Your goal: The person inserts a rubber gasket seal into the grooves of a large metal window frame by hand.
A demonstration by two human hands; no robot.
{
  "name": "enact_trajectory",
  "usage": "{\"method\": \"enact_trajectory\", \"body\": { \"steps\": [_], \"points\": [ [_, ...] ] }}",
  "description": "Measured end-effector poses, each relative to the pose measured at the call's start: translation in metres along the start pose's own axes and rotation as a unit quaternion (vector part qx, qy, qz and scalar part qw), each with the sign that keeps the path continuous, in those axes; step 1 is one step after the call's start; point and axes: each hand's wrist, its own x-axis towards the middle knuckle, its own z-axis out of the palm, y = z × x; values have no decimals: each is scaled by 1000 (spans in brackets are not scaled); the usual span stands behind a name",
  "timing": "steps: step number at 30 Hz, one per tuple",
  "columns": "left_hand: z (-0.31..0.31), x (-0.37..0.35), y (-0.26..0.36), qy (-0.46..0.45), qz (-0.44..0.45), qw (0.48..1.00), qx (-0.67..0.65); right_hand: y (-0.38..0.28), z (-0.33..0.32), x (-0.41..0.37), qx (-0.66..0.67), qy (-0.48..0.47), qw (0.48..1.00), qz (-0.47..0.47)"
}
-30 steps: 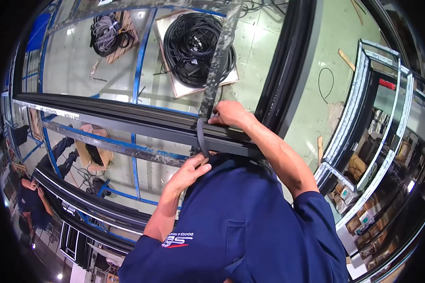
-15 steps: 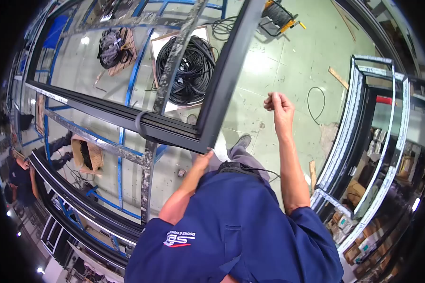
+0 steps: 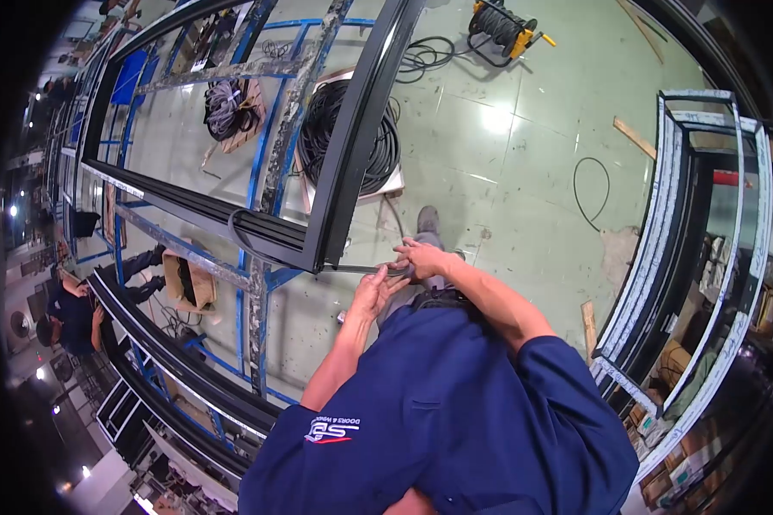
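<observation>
A thin dark strip (image 3: 349, 269) runs from the near corner of a black window frame (image 3: 319, 232) to my two hands, which meet in front of my waist. My left hand (image 3: 373, 292) has its fingers closed round the strip. Beside it, my right hand (image 3: 421, 259) pinches the same strip, its fingers partly overlapping the left ones. Another length of strip rises from the hands toward a coil of black strip (image 3: 376, 154) on a board beneath the frame. A loop of strip (image 3: 240, 230) curves over the frame's lower rail.
Blue metal racking (image 3: 253, 318) stands under the frame. A yellow-handled cable reel (image 3: 502, 33) is on the floor at the top. White-wrapped frames (image 3: 631, 283) lean at the right. At the far left, a person (image 3: 76, 313) is beside more black profiles (image 3: 185, 369).
My right hand has come down and left to join my left hand at the strip. My left hand has moved slightly away from the frame's corner. The view has shifted.
</observation>
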Motion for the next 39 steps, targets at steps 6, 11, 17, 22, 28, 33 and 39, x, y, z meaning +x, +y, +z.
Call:
{"method": "enact_trajectory", "body": {
  "steps": [6, 11, 17, 22, 28, 33, 39],
  "points": [
    [30, 2, -1, 46, -1, 996, -73, 73, -33, -40, 25, 98, 989, 110],
    [81, 28, 13, 65, 12, 993, -93, 136, -73, -62, -127, 156, 971, 130],
    [108, 26, 19, 154, 113, 975, -110, 192, -155, -63, -146, 101, 961, 210],
    [80, -28, 28, 252, 238, 932, -109, 344, -245, -114, -240, 165, 928, 233],
    [76, -114, 49, 415, 360, 816, -181, 377, -436, -215, -217, 333, 881, 257],
    [47, -127, 135, 342, 492, 771, -217, 344, -489, -227, 107, 338, 902, 246],
    [84, -84, 264, 296, 454, 837, -80, 99, -548, -265, 433, 155, 879, -129]
  ]
}}
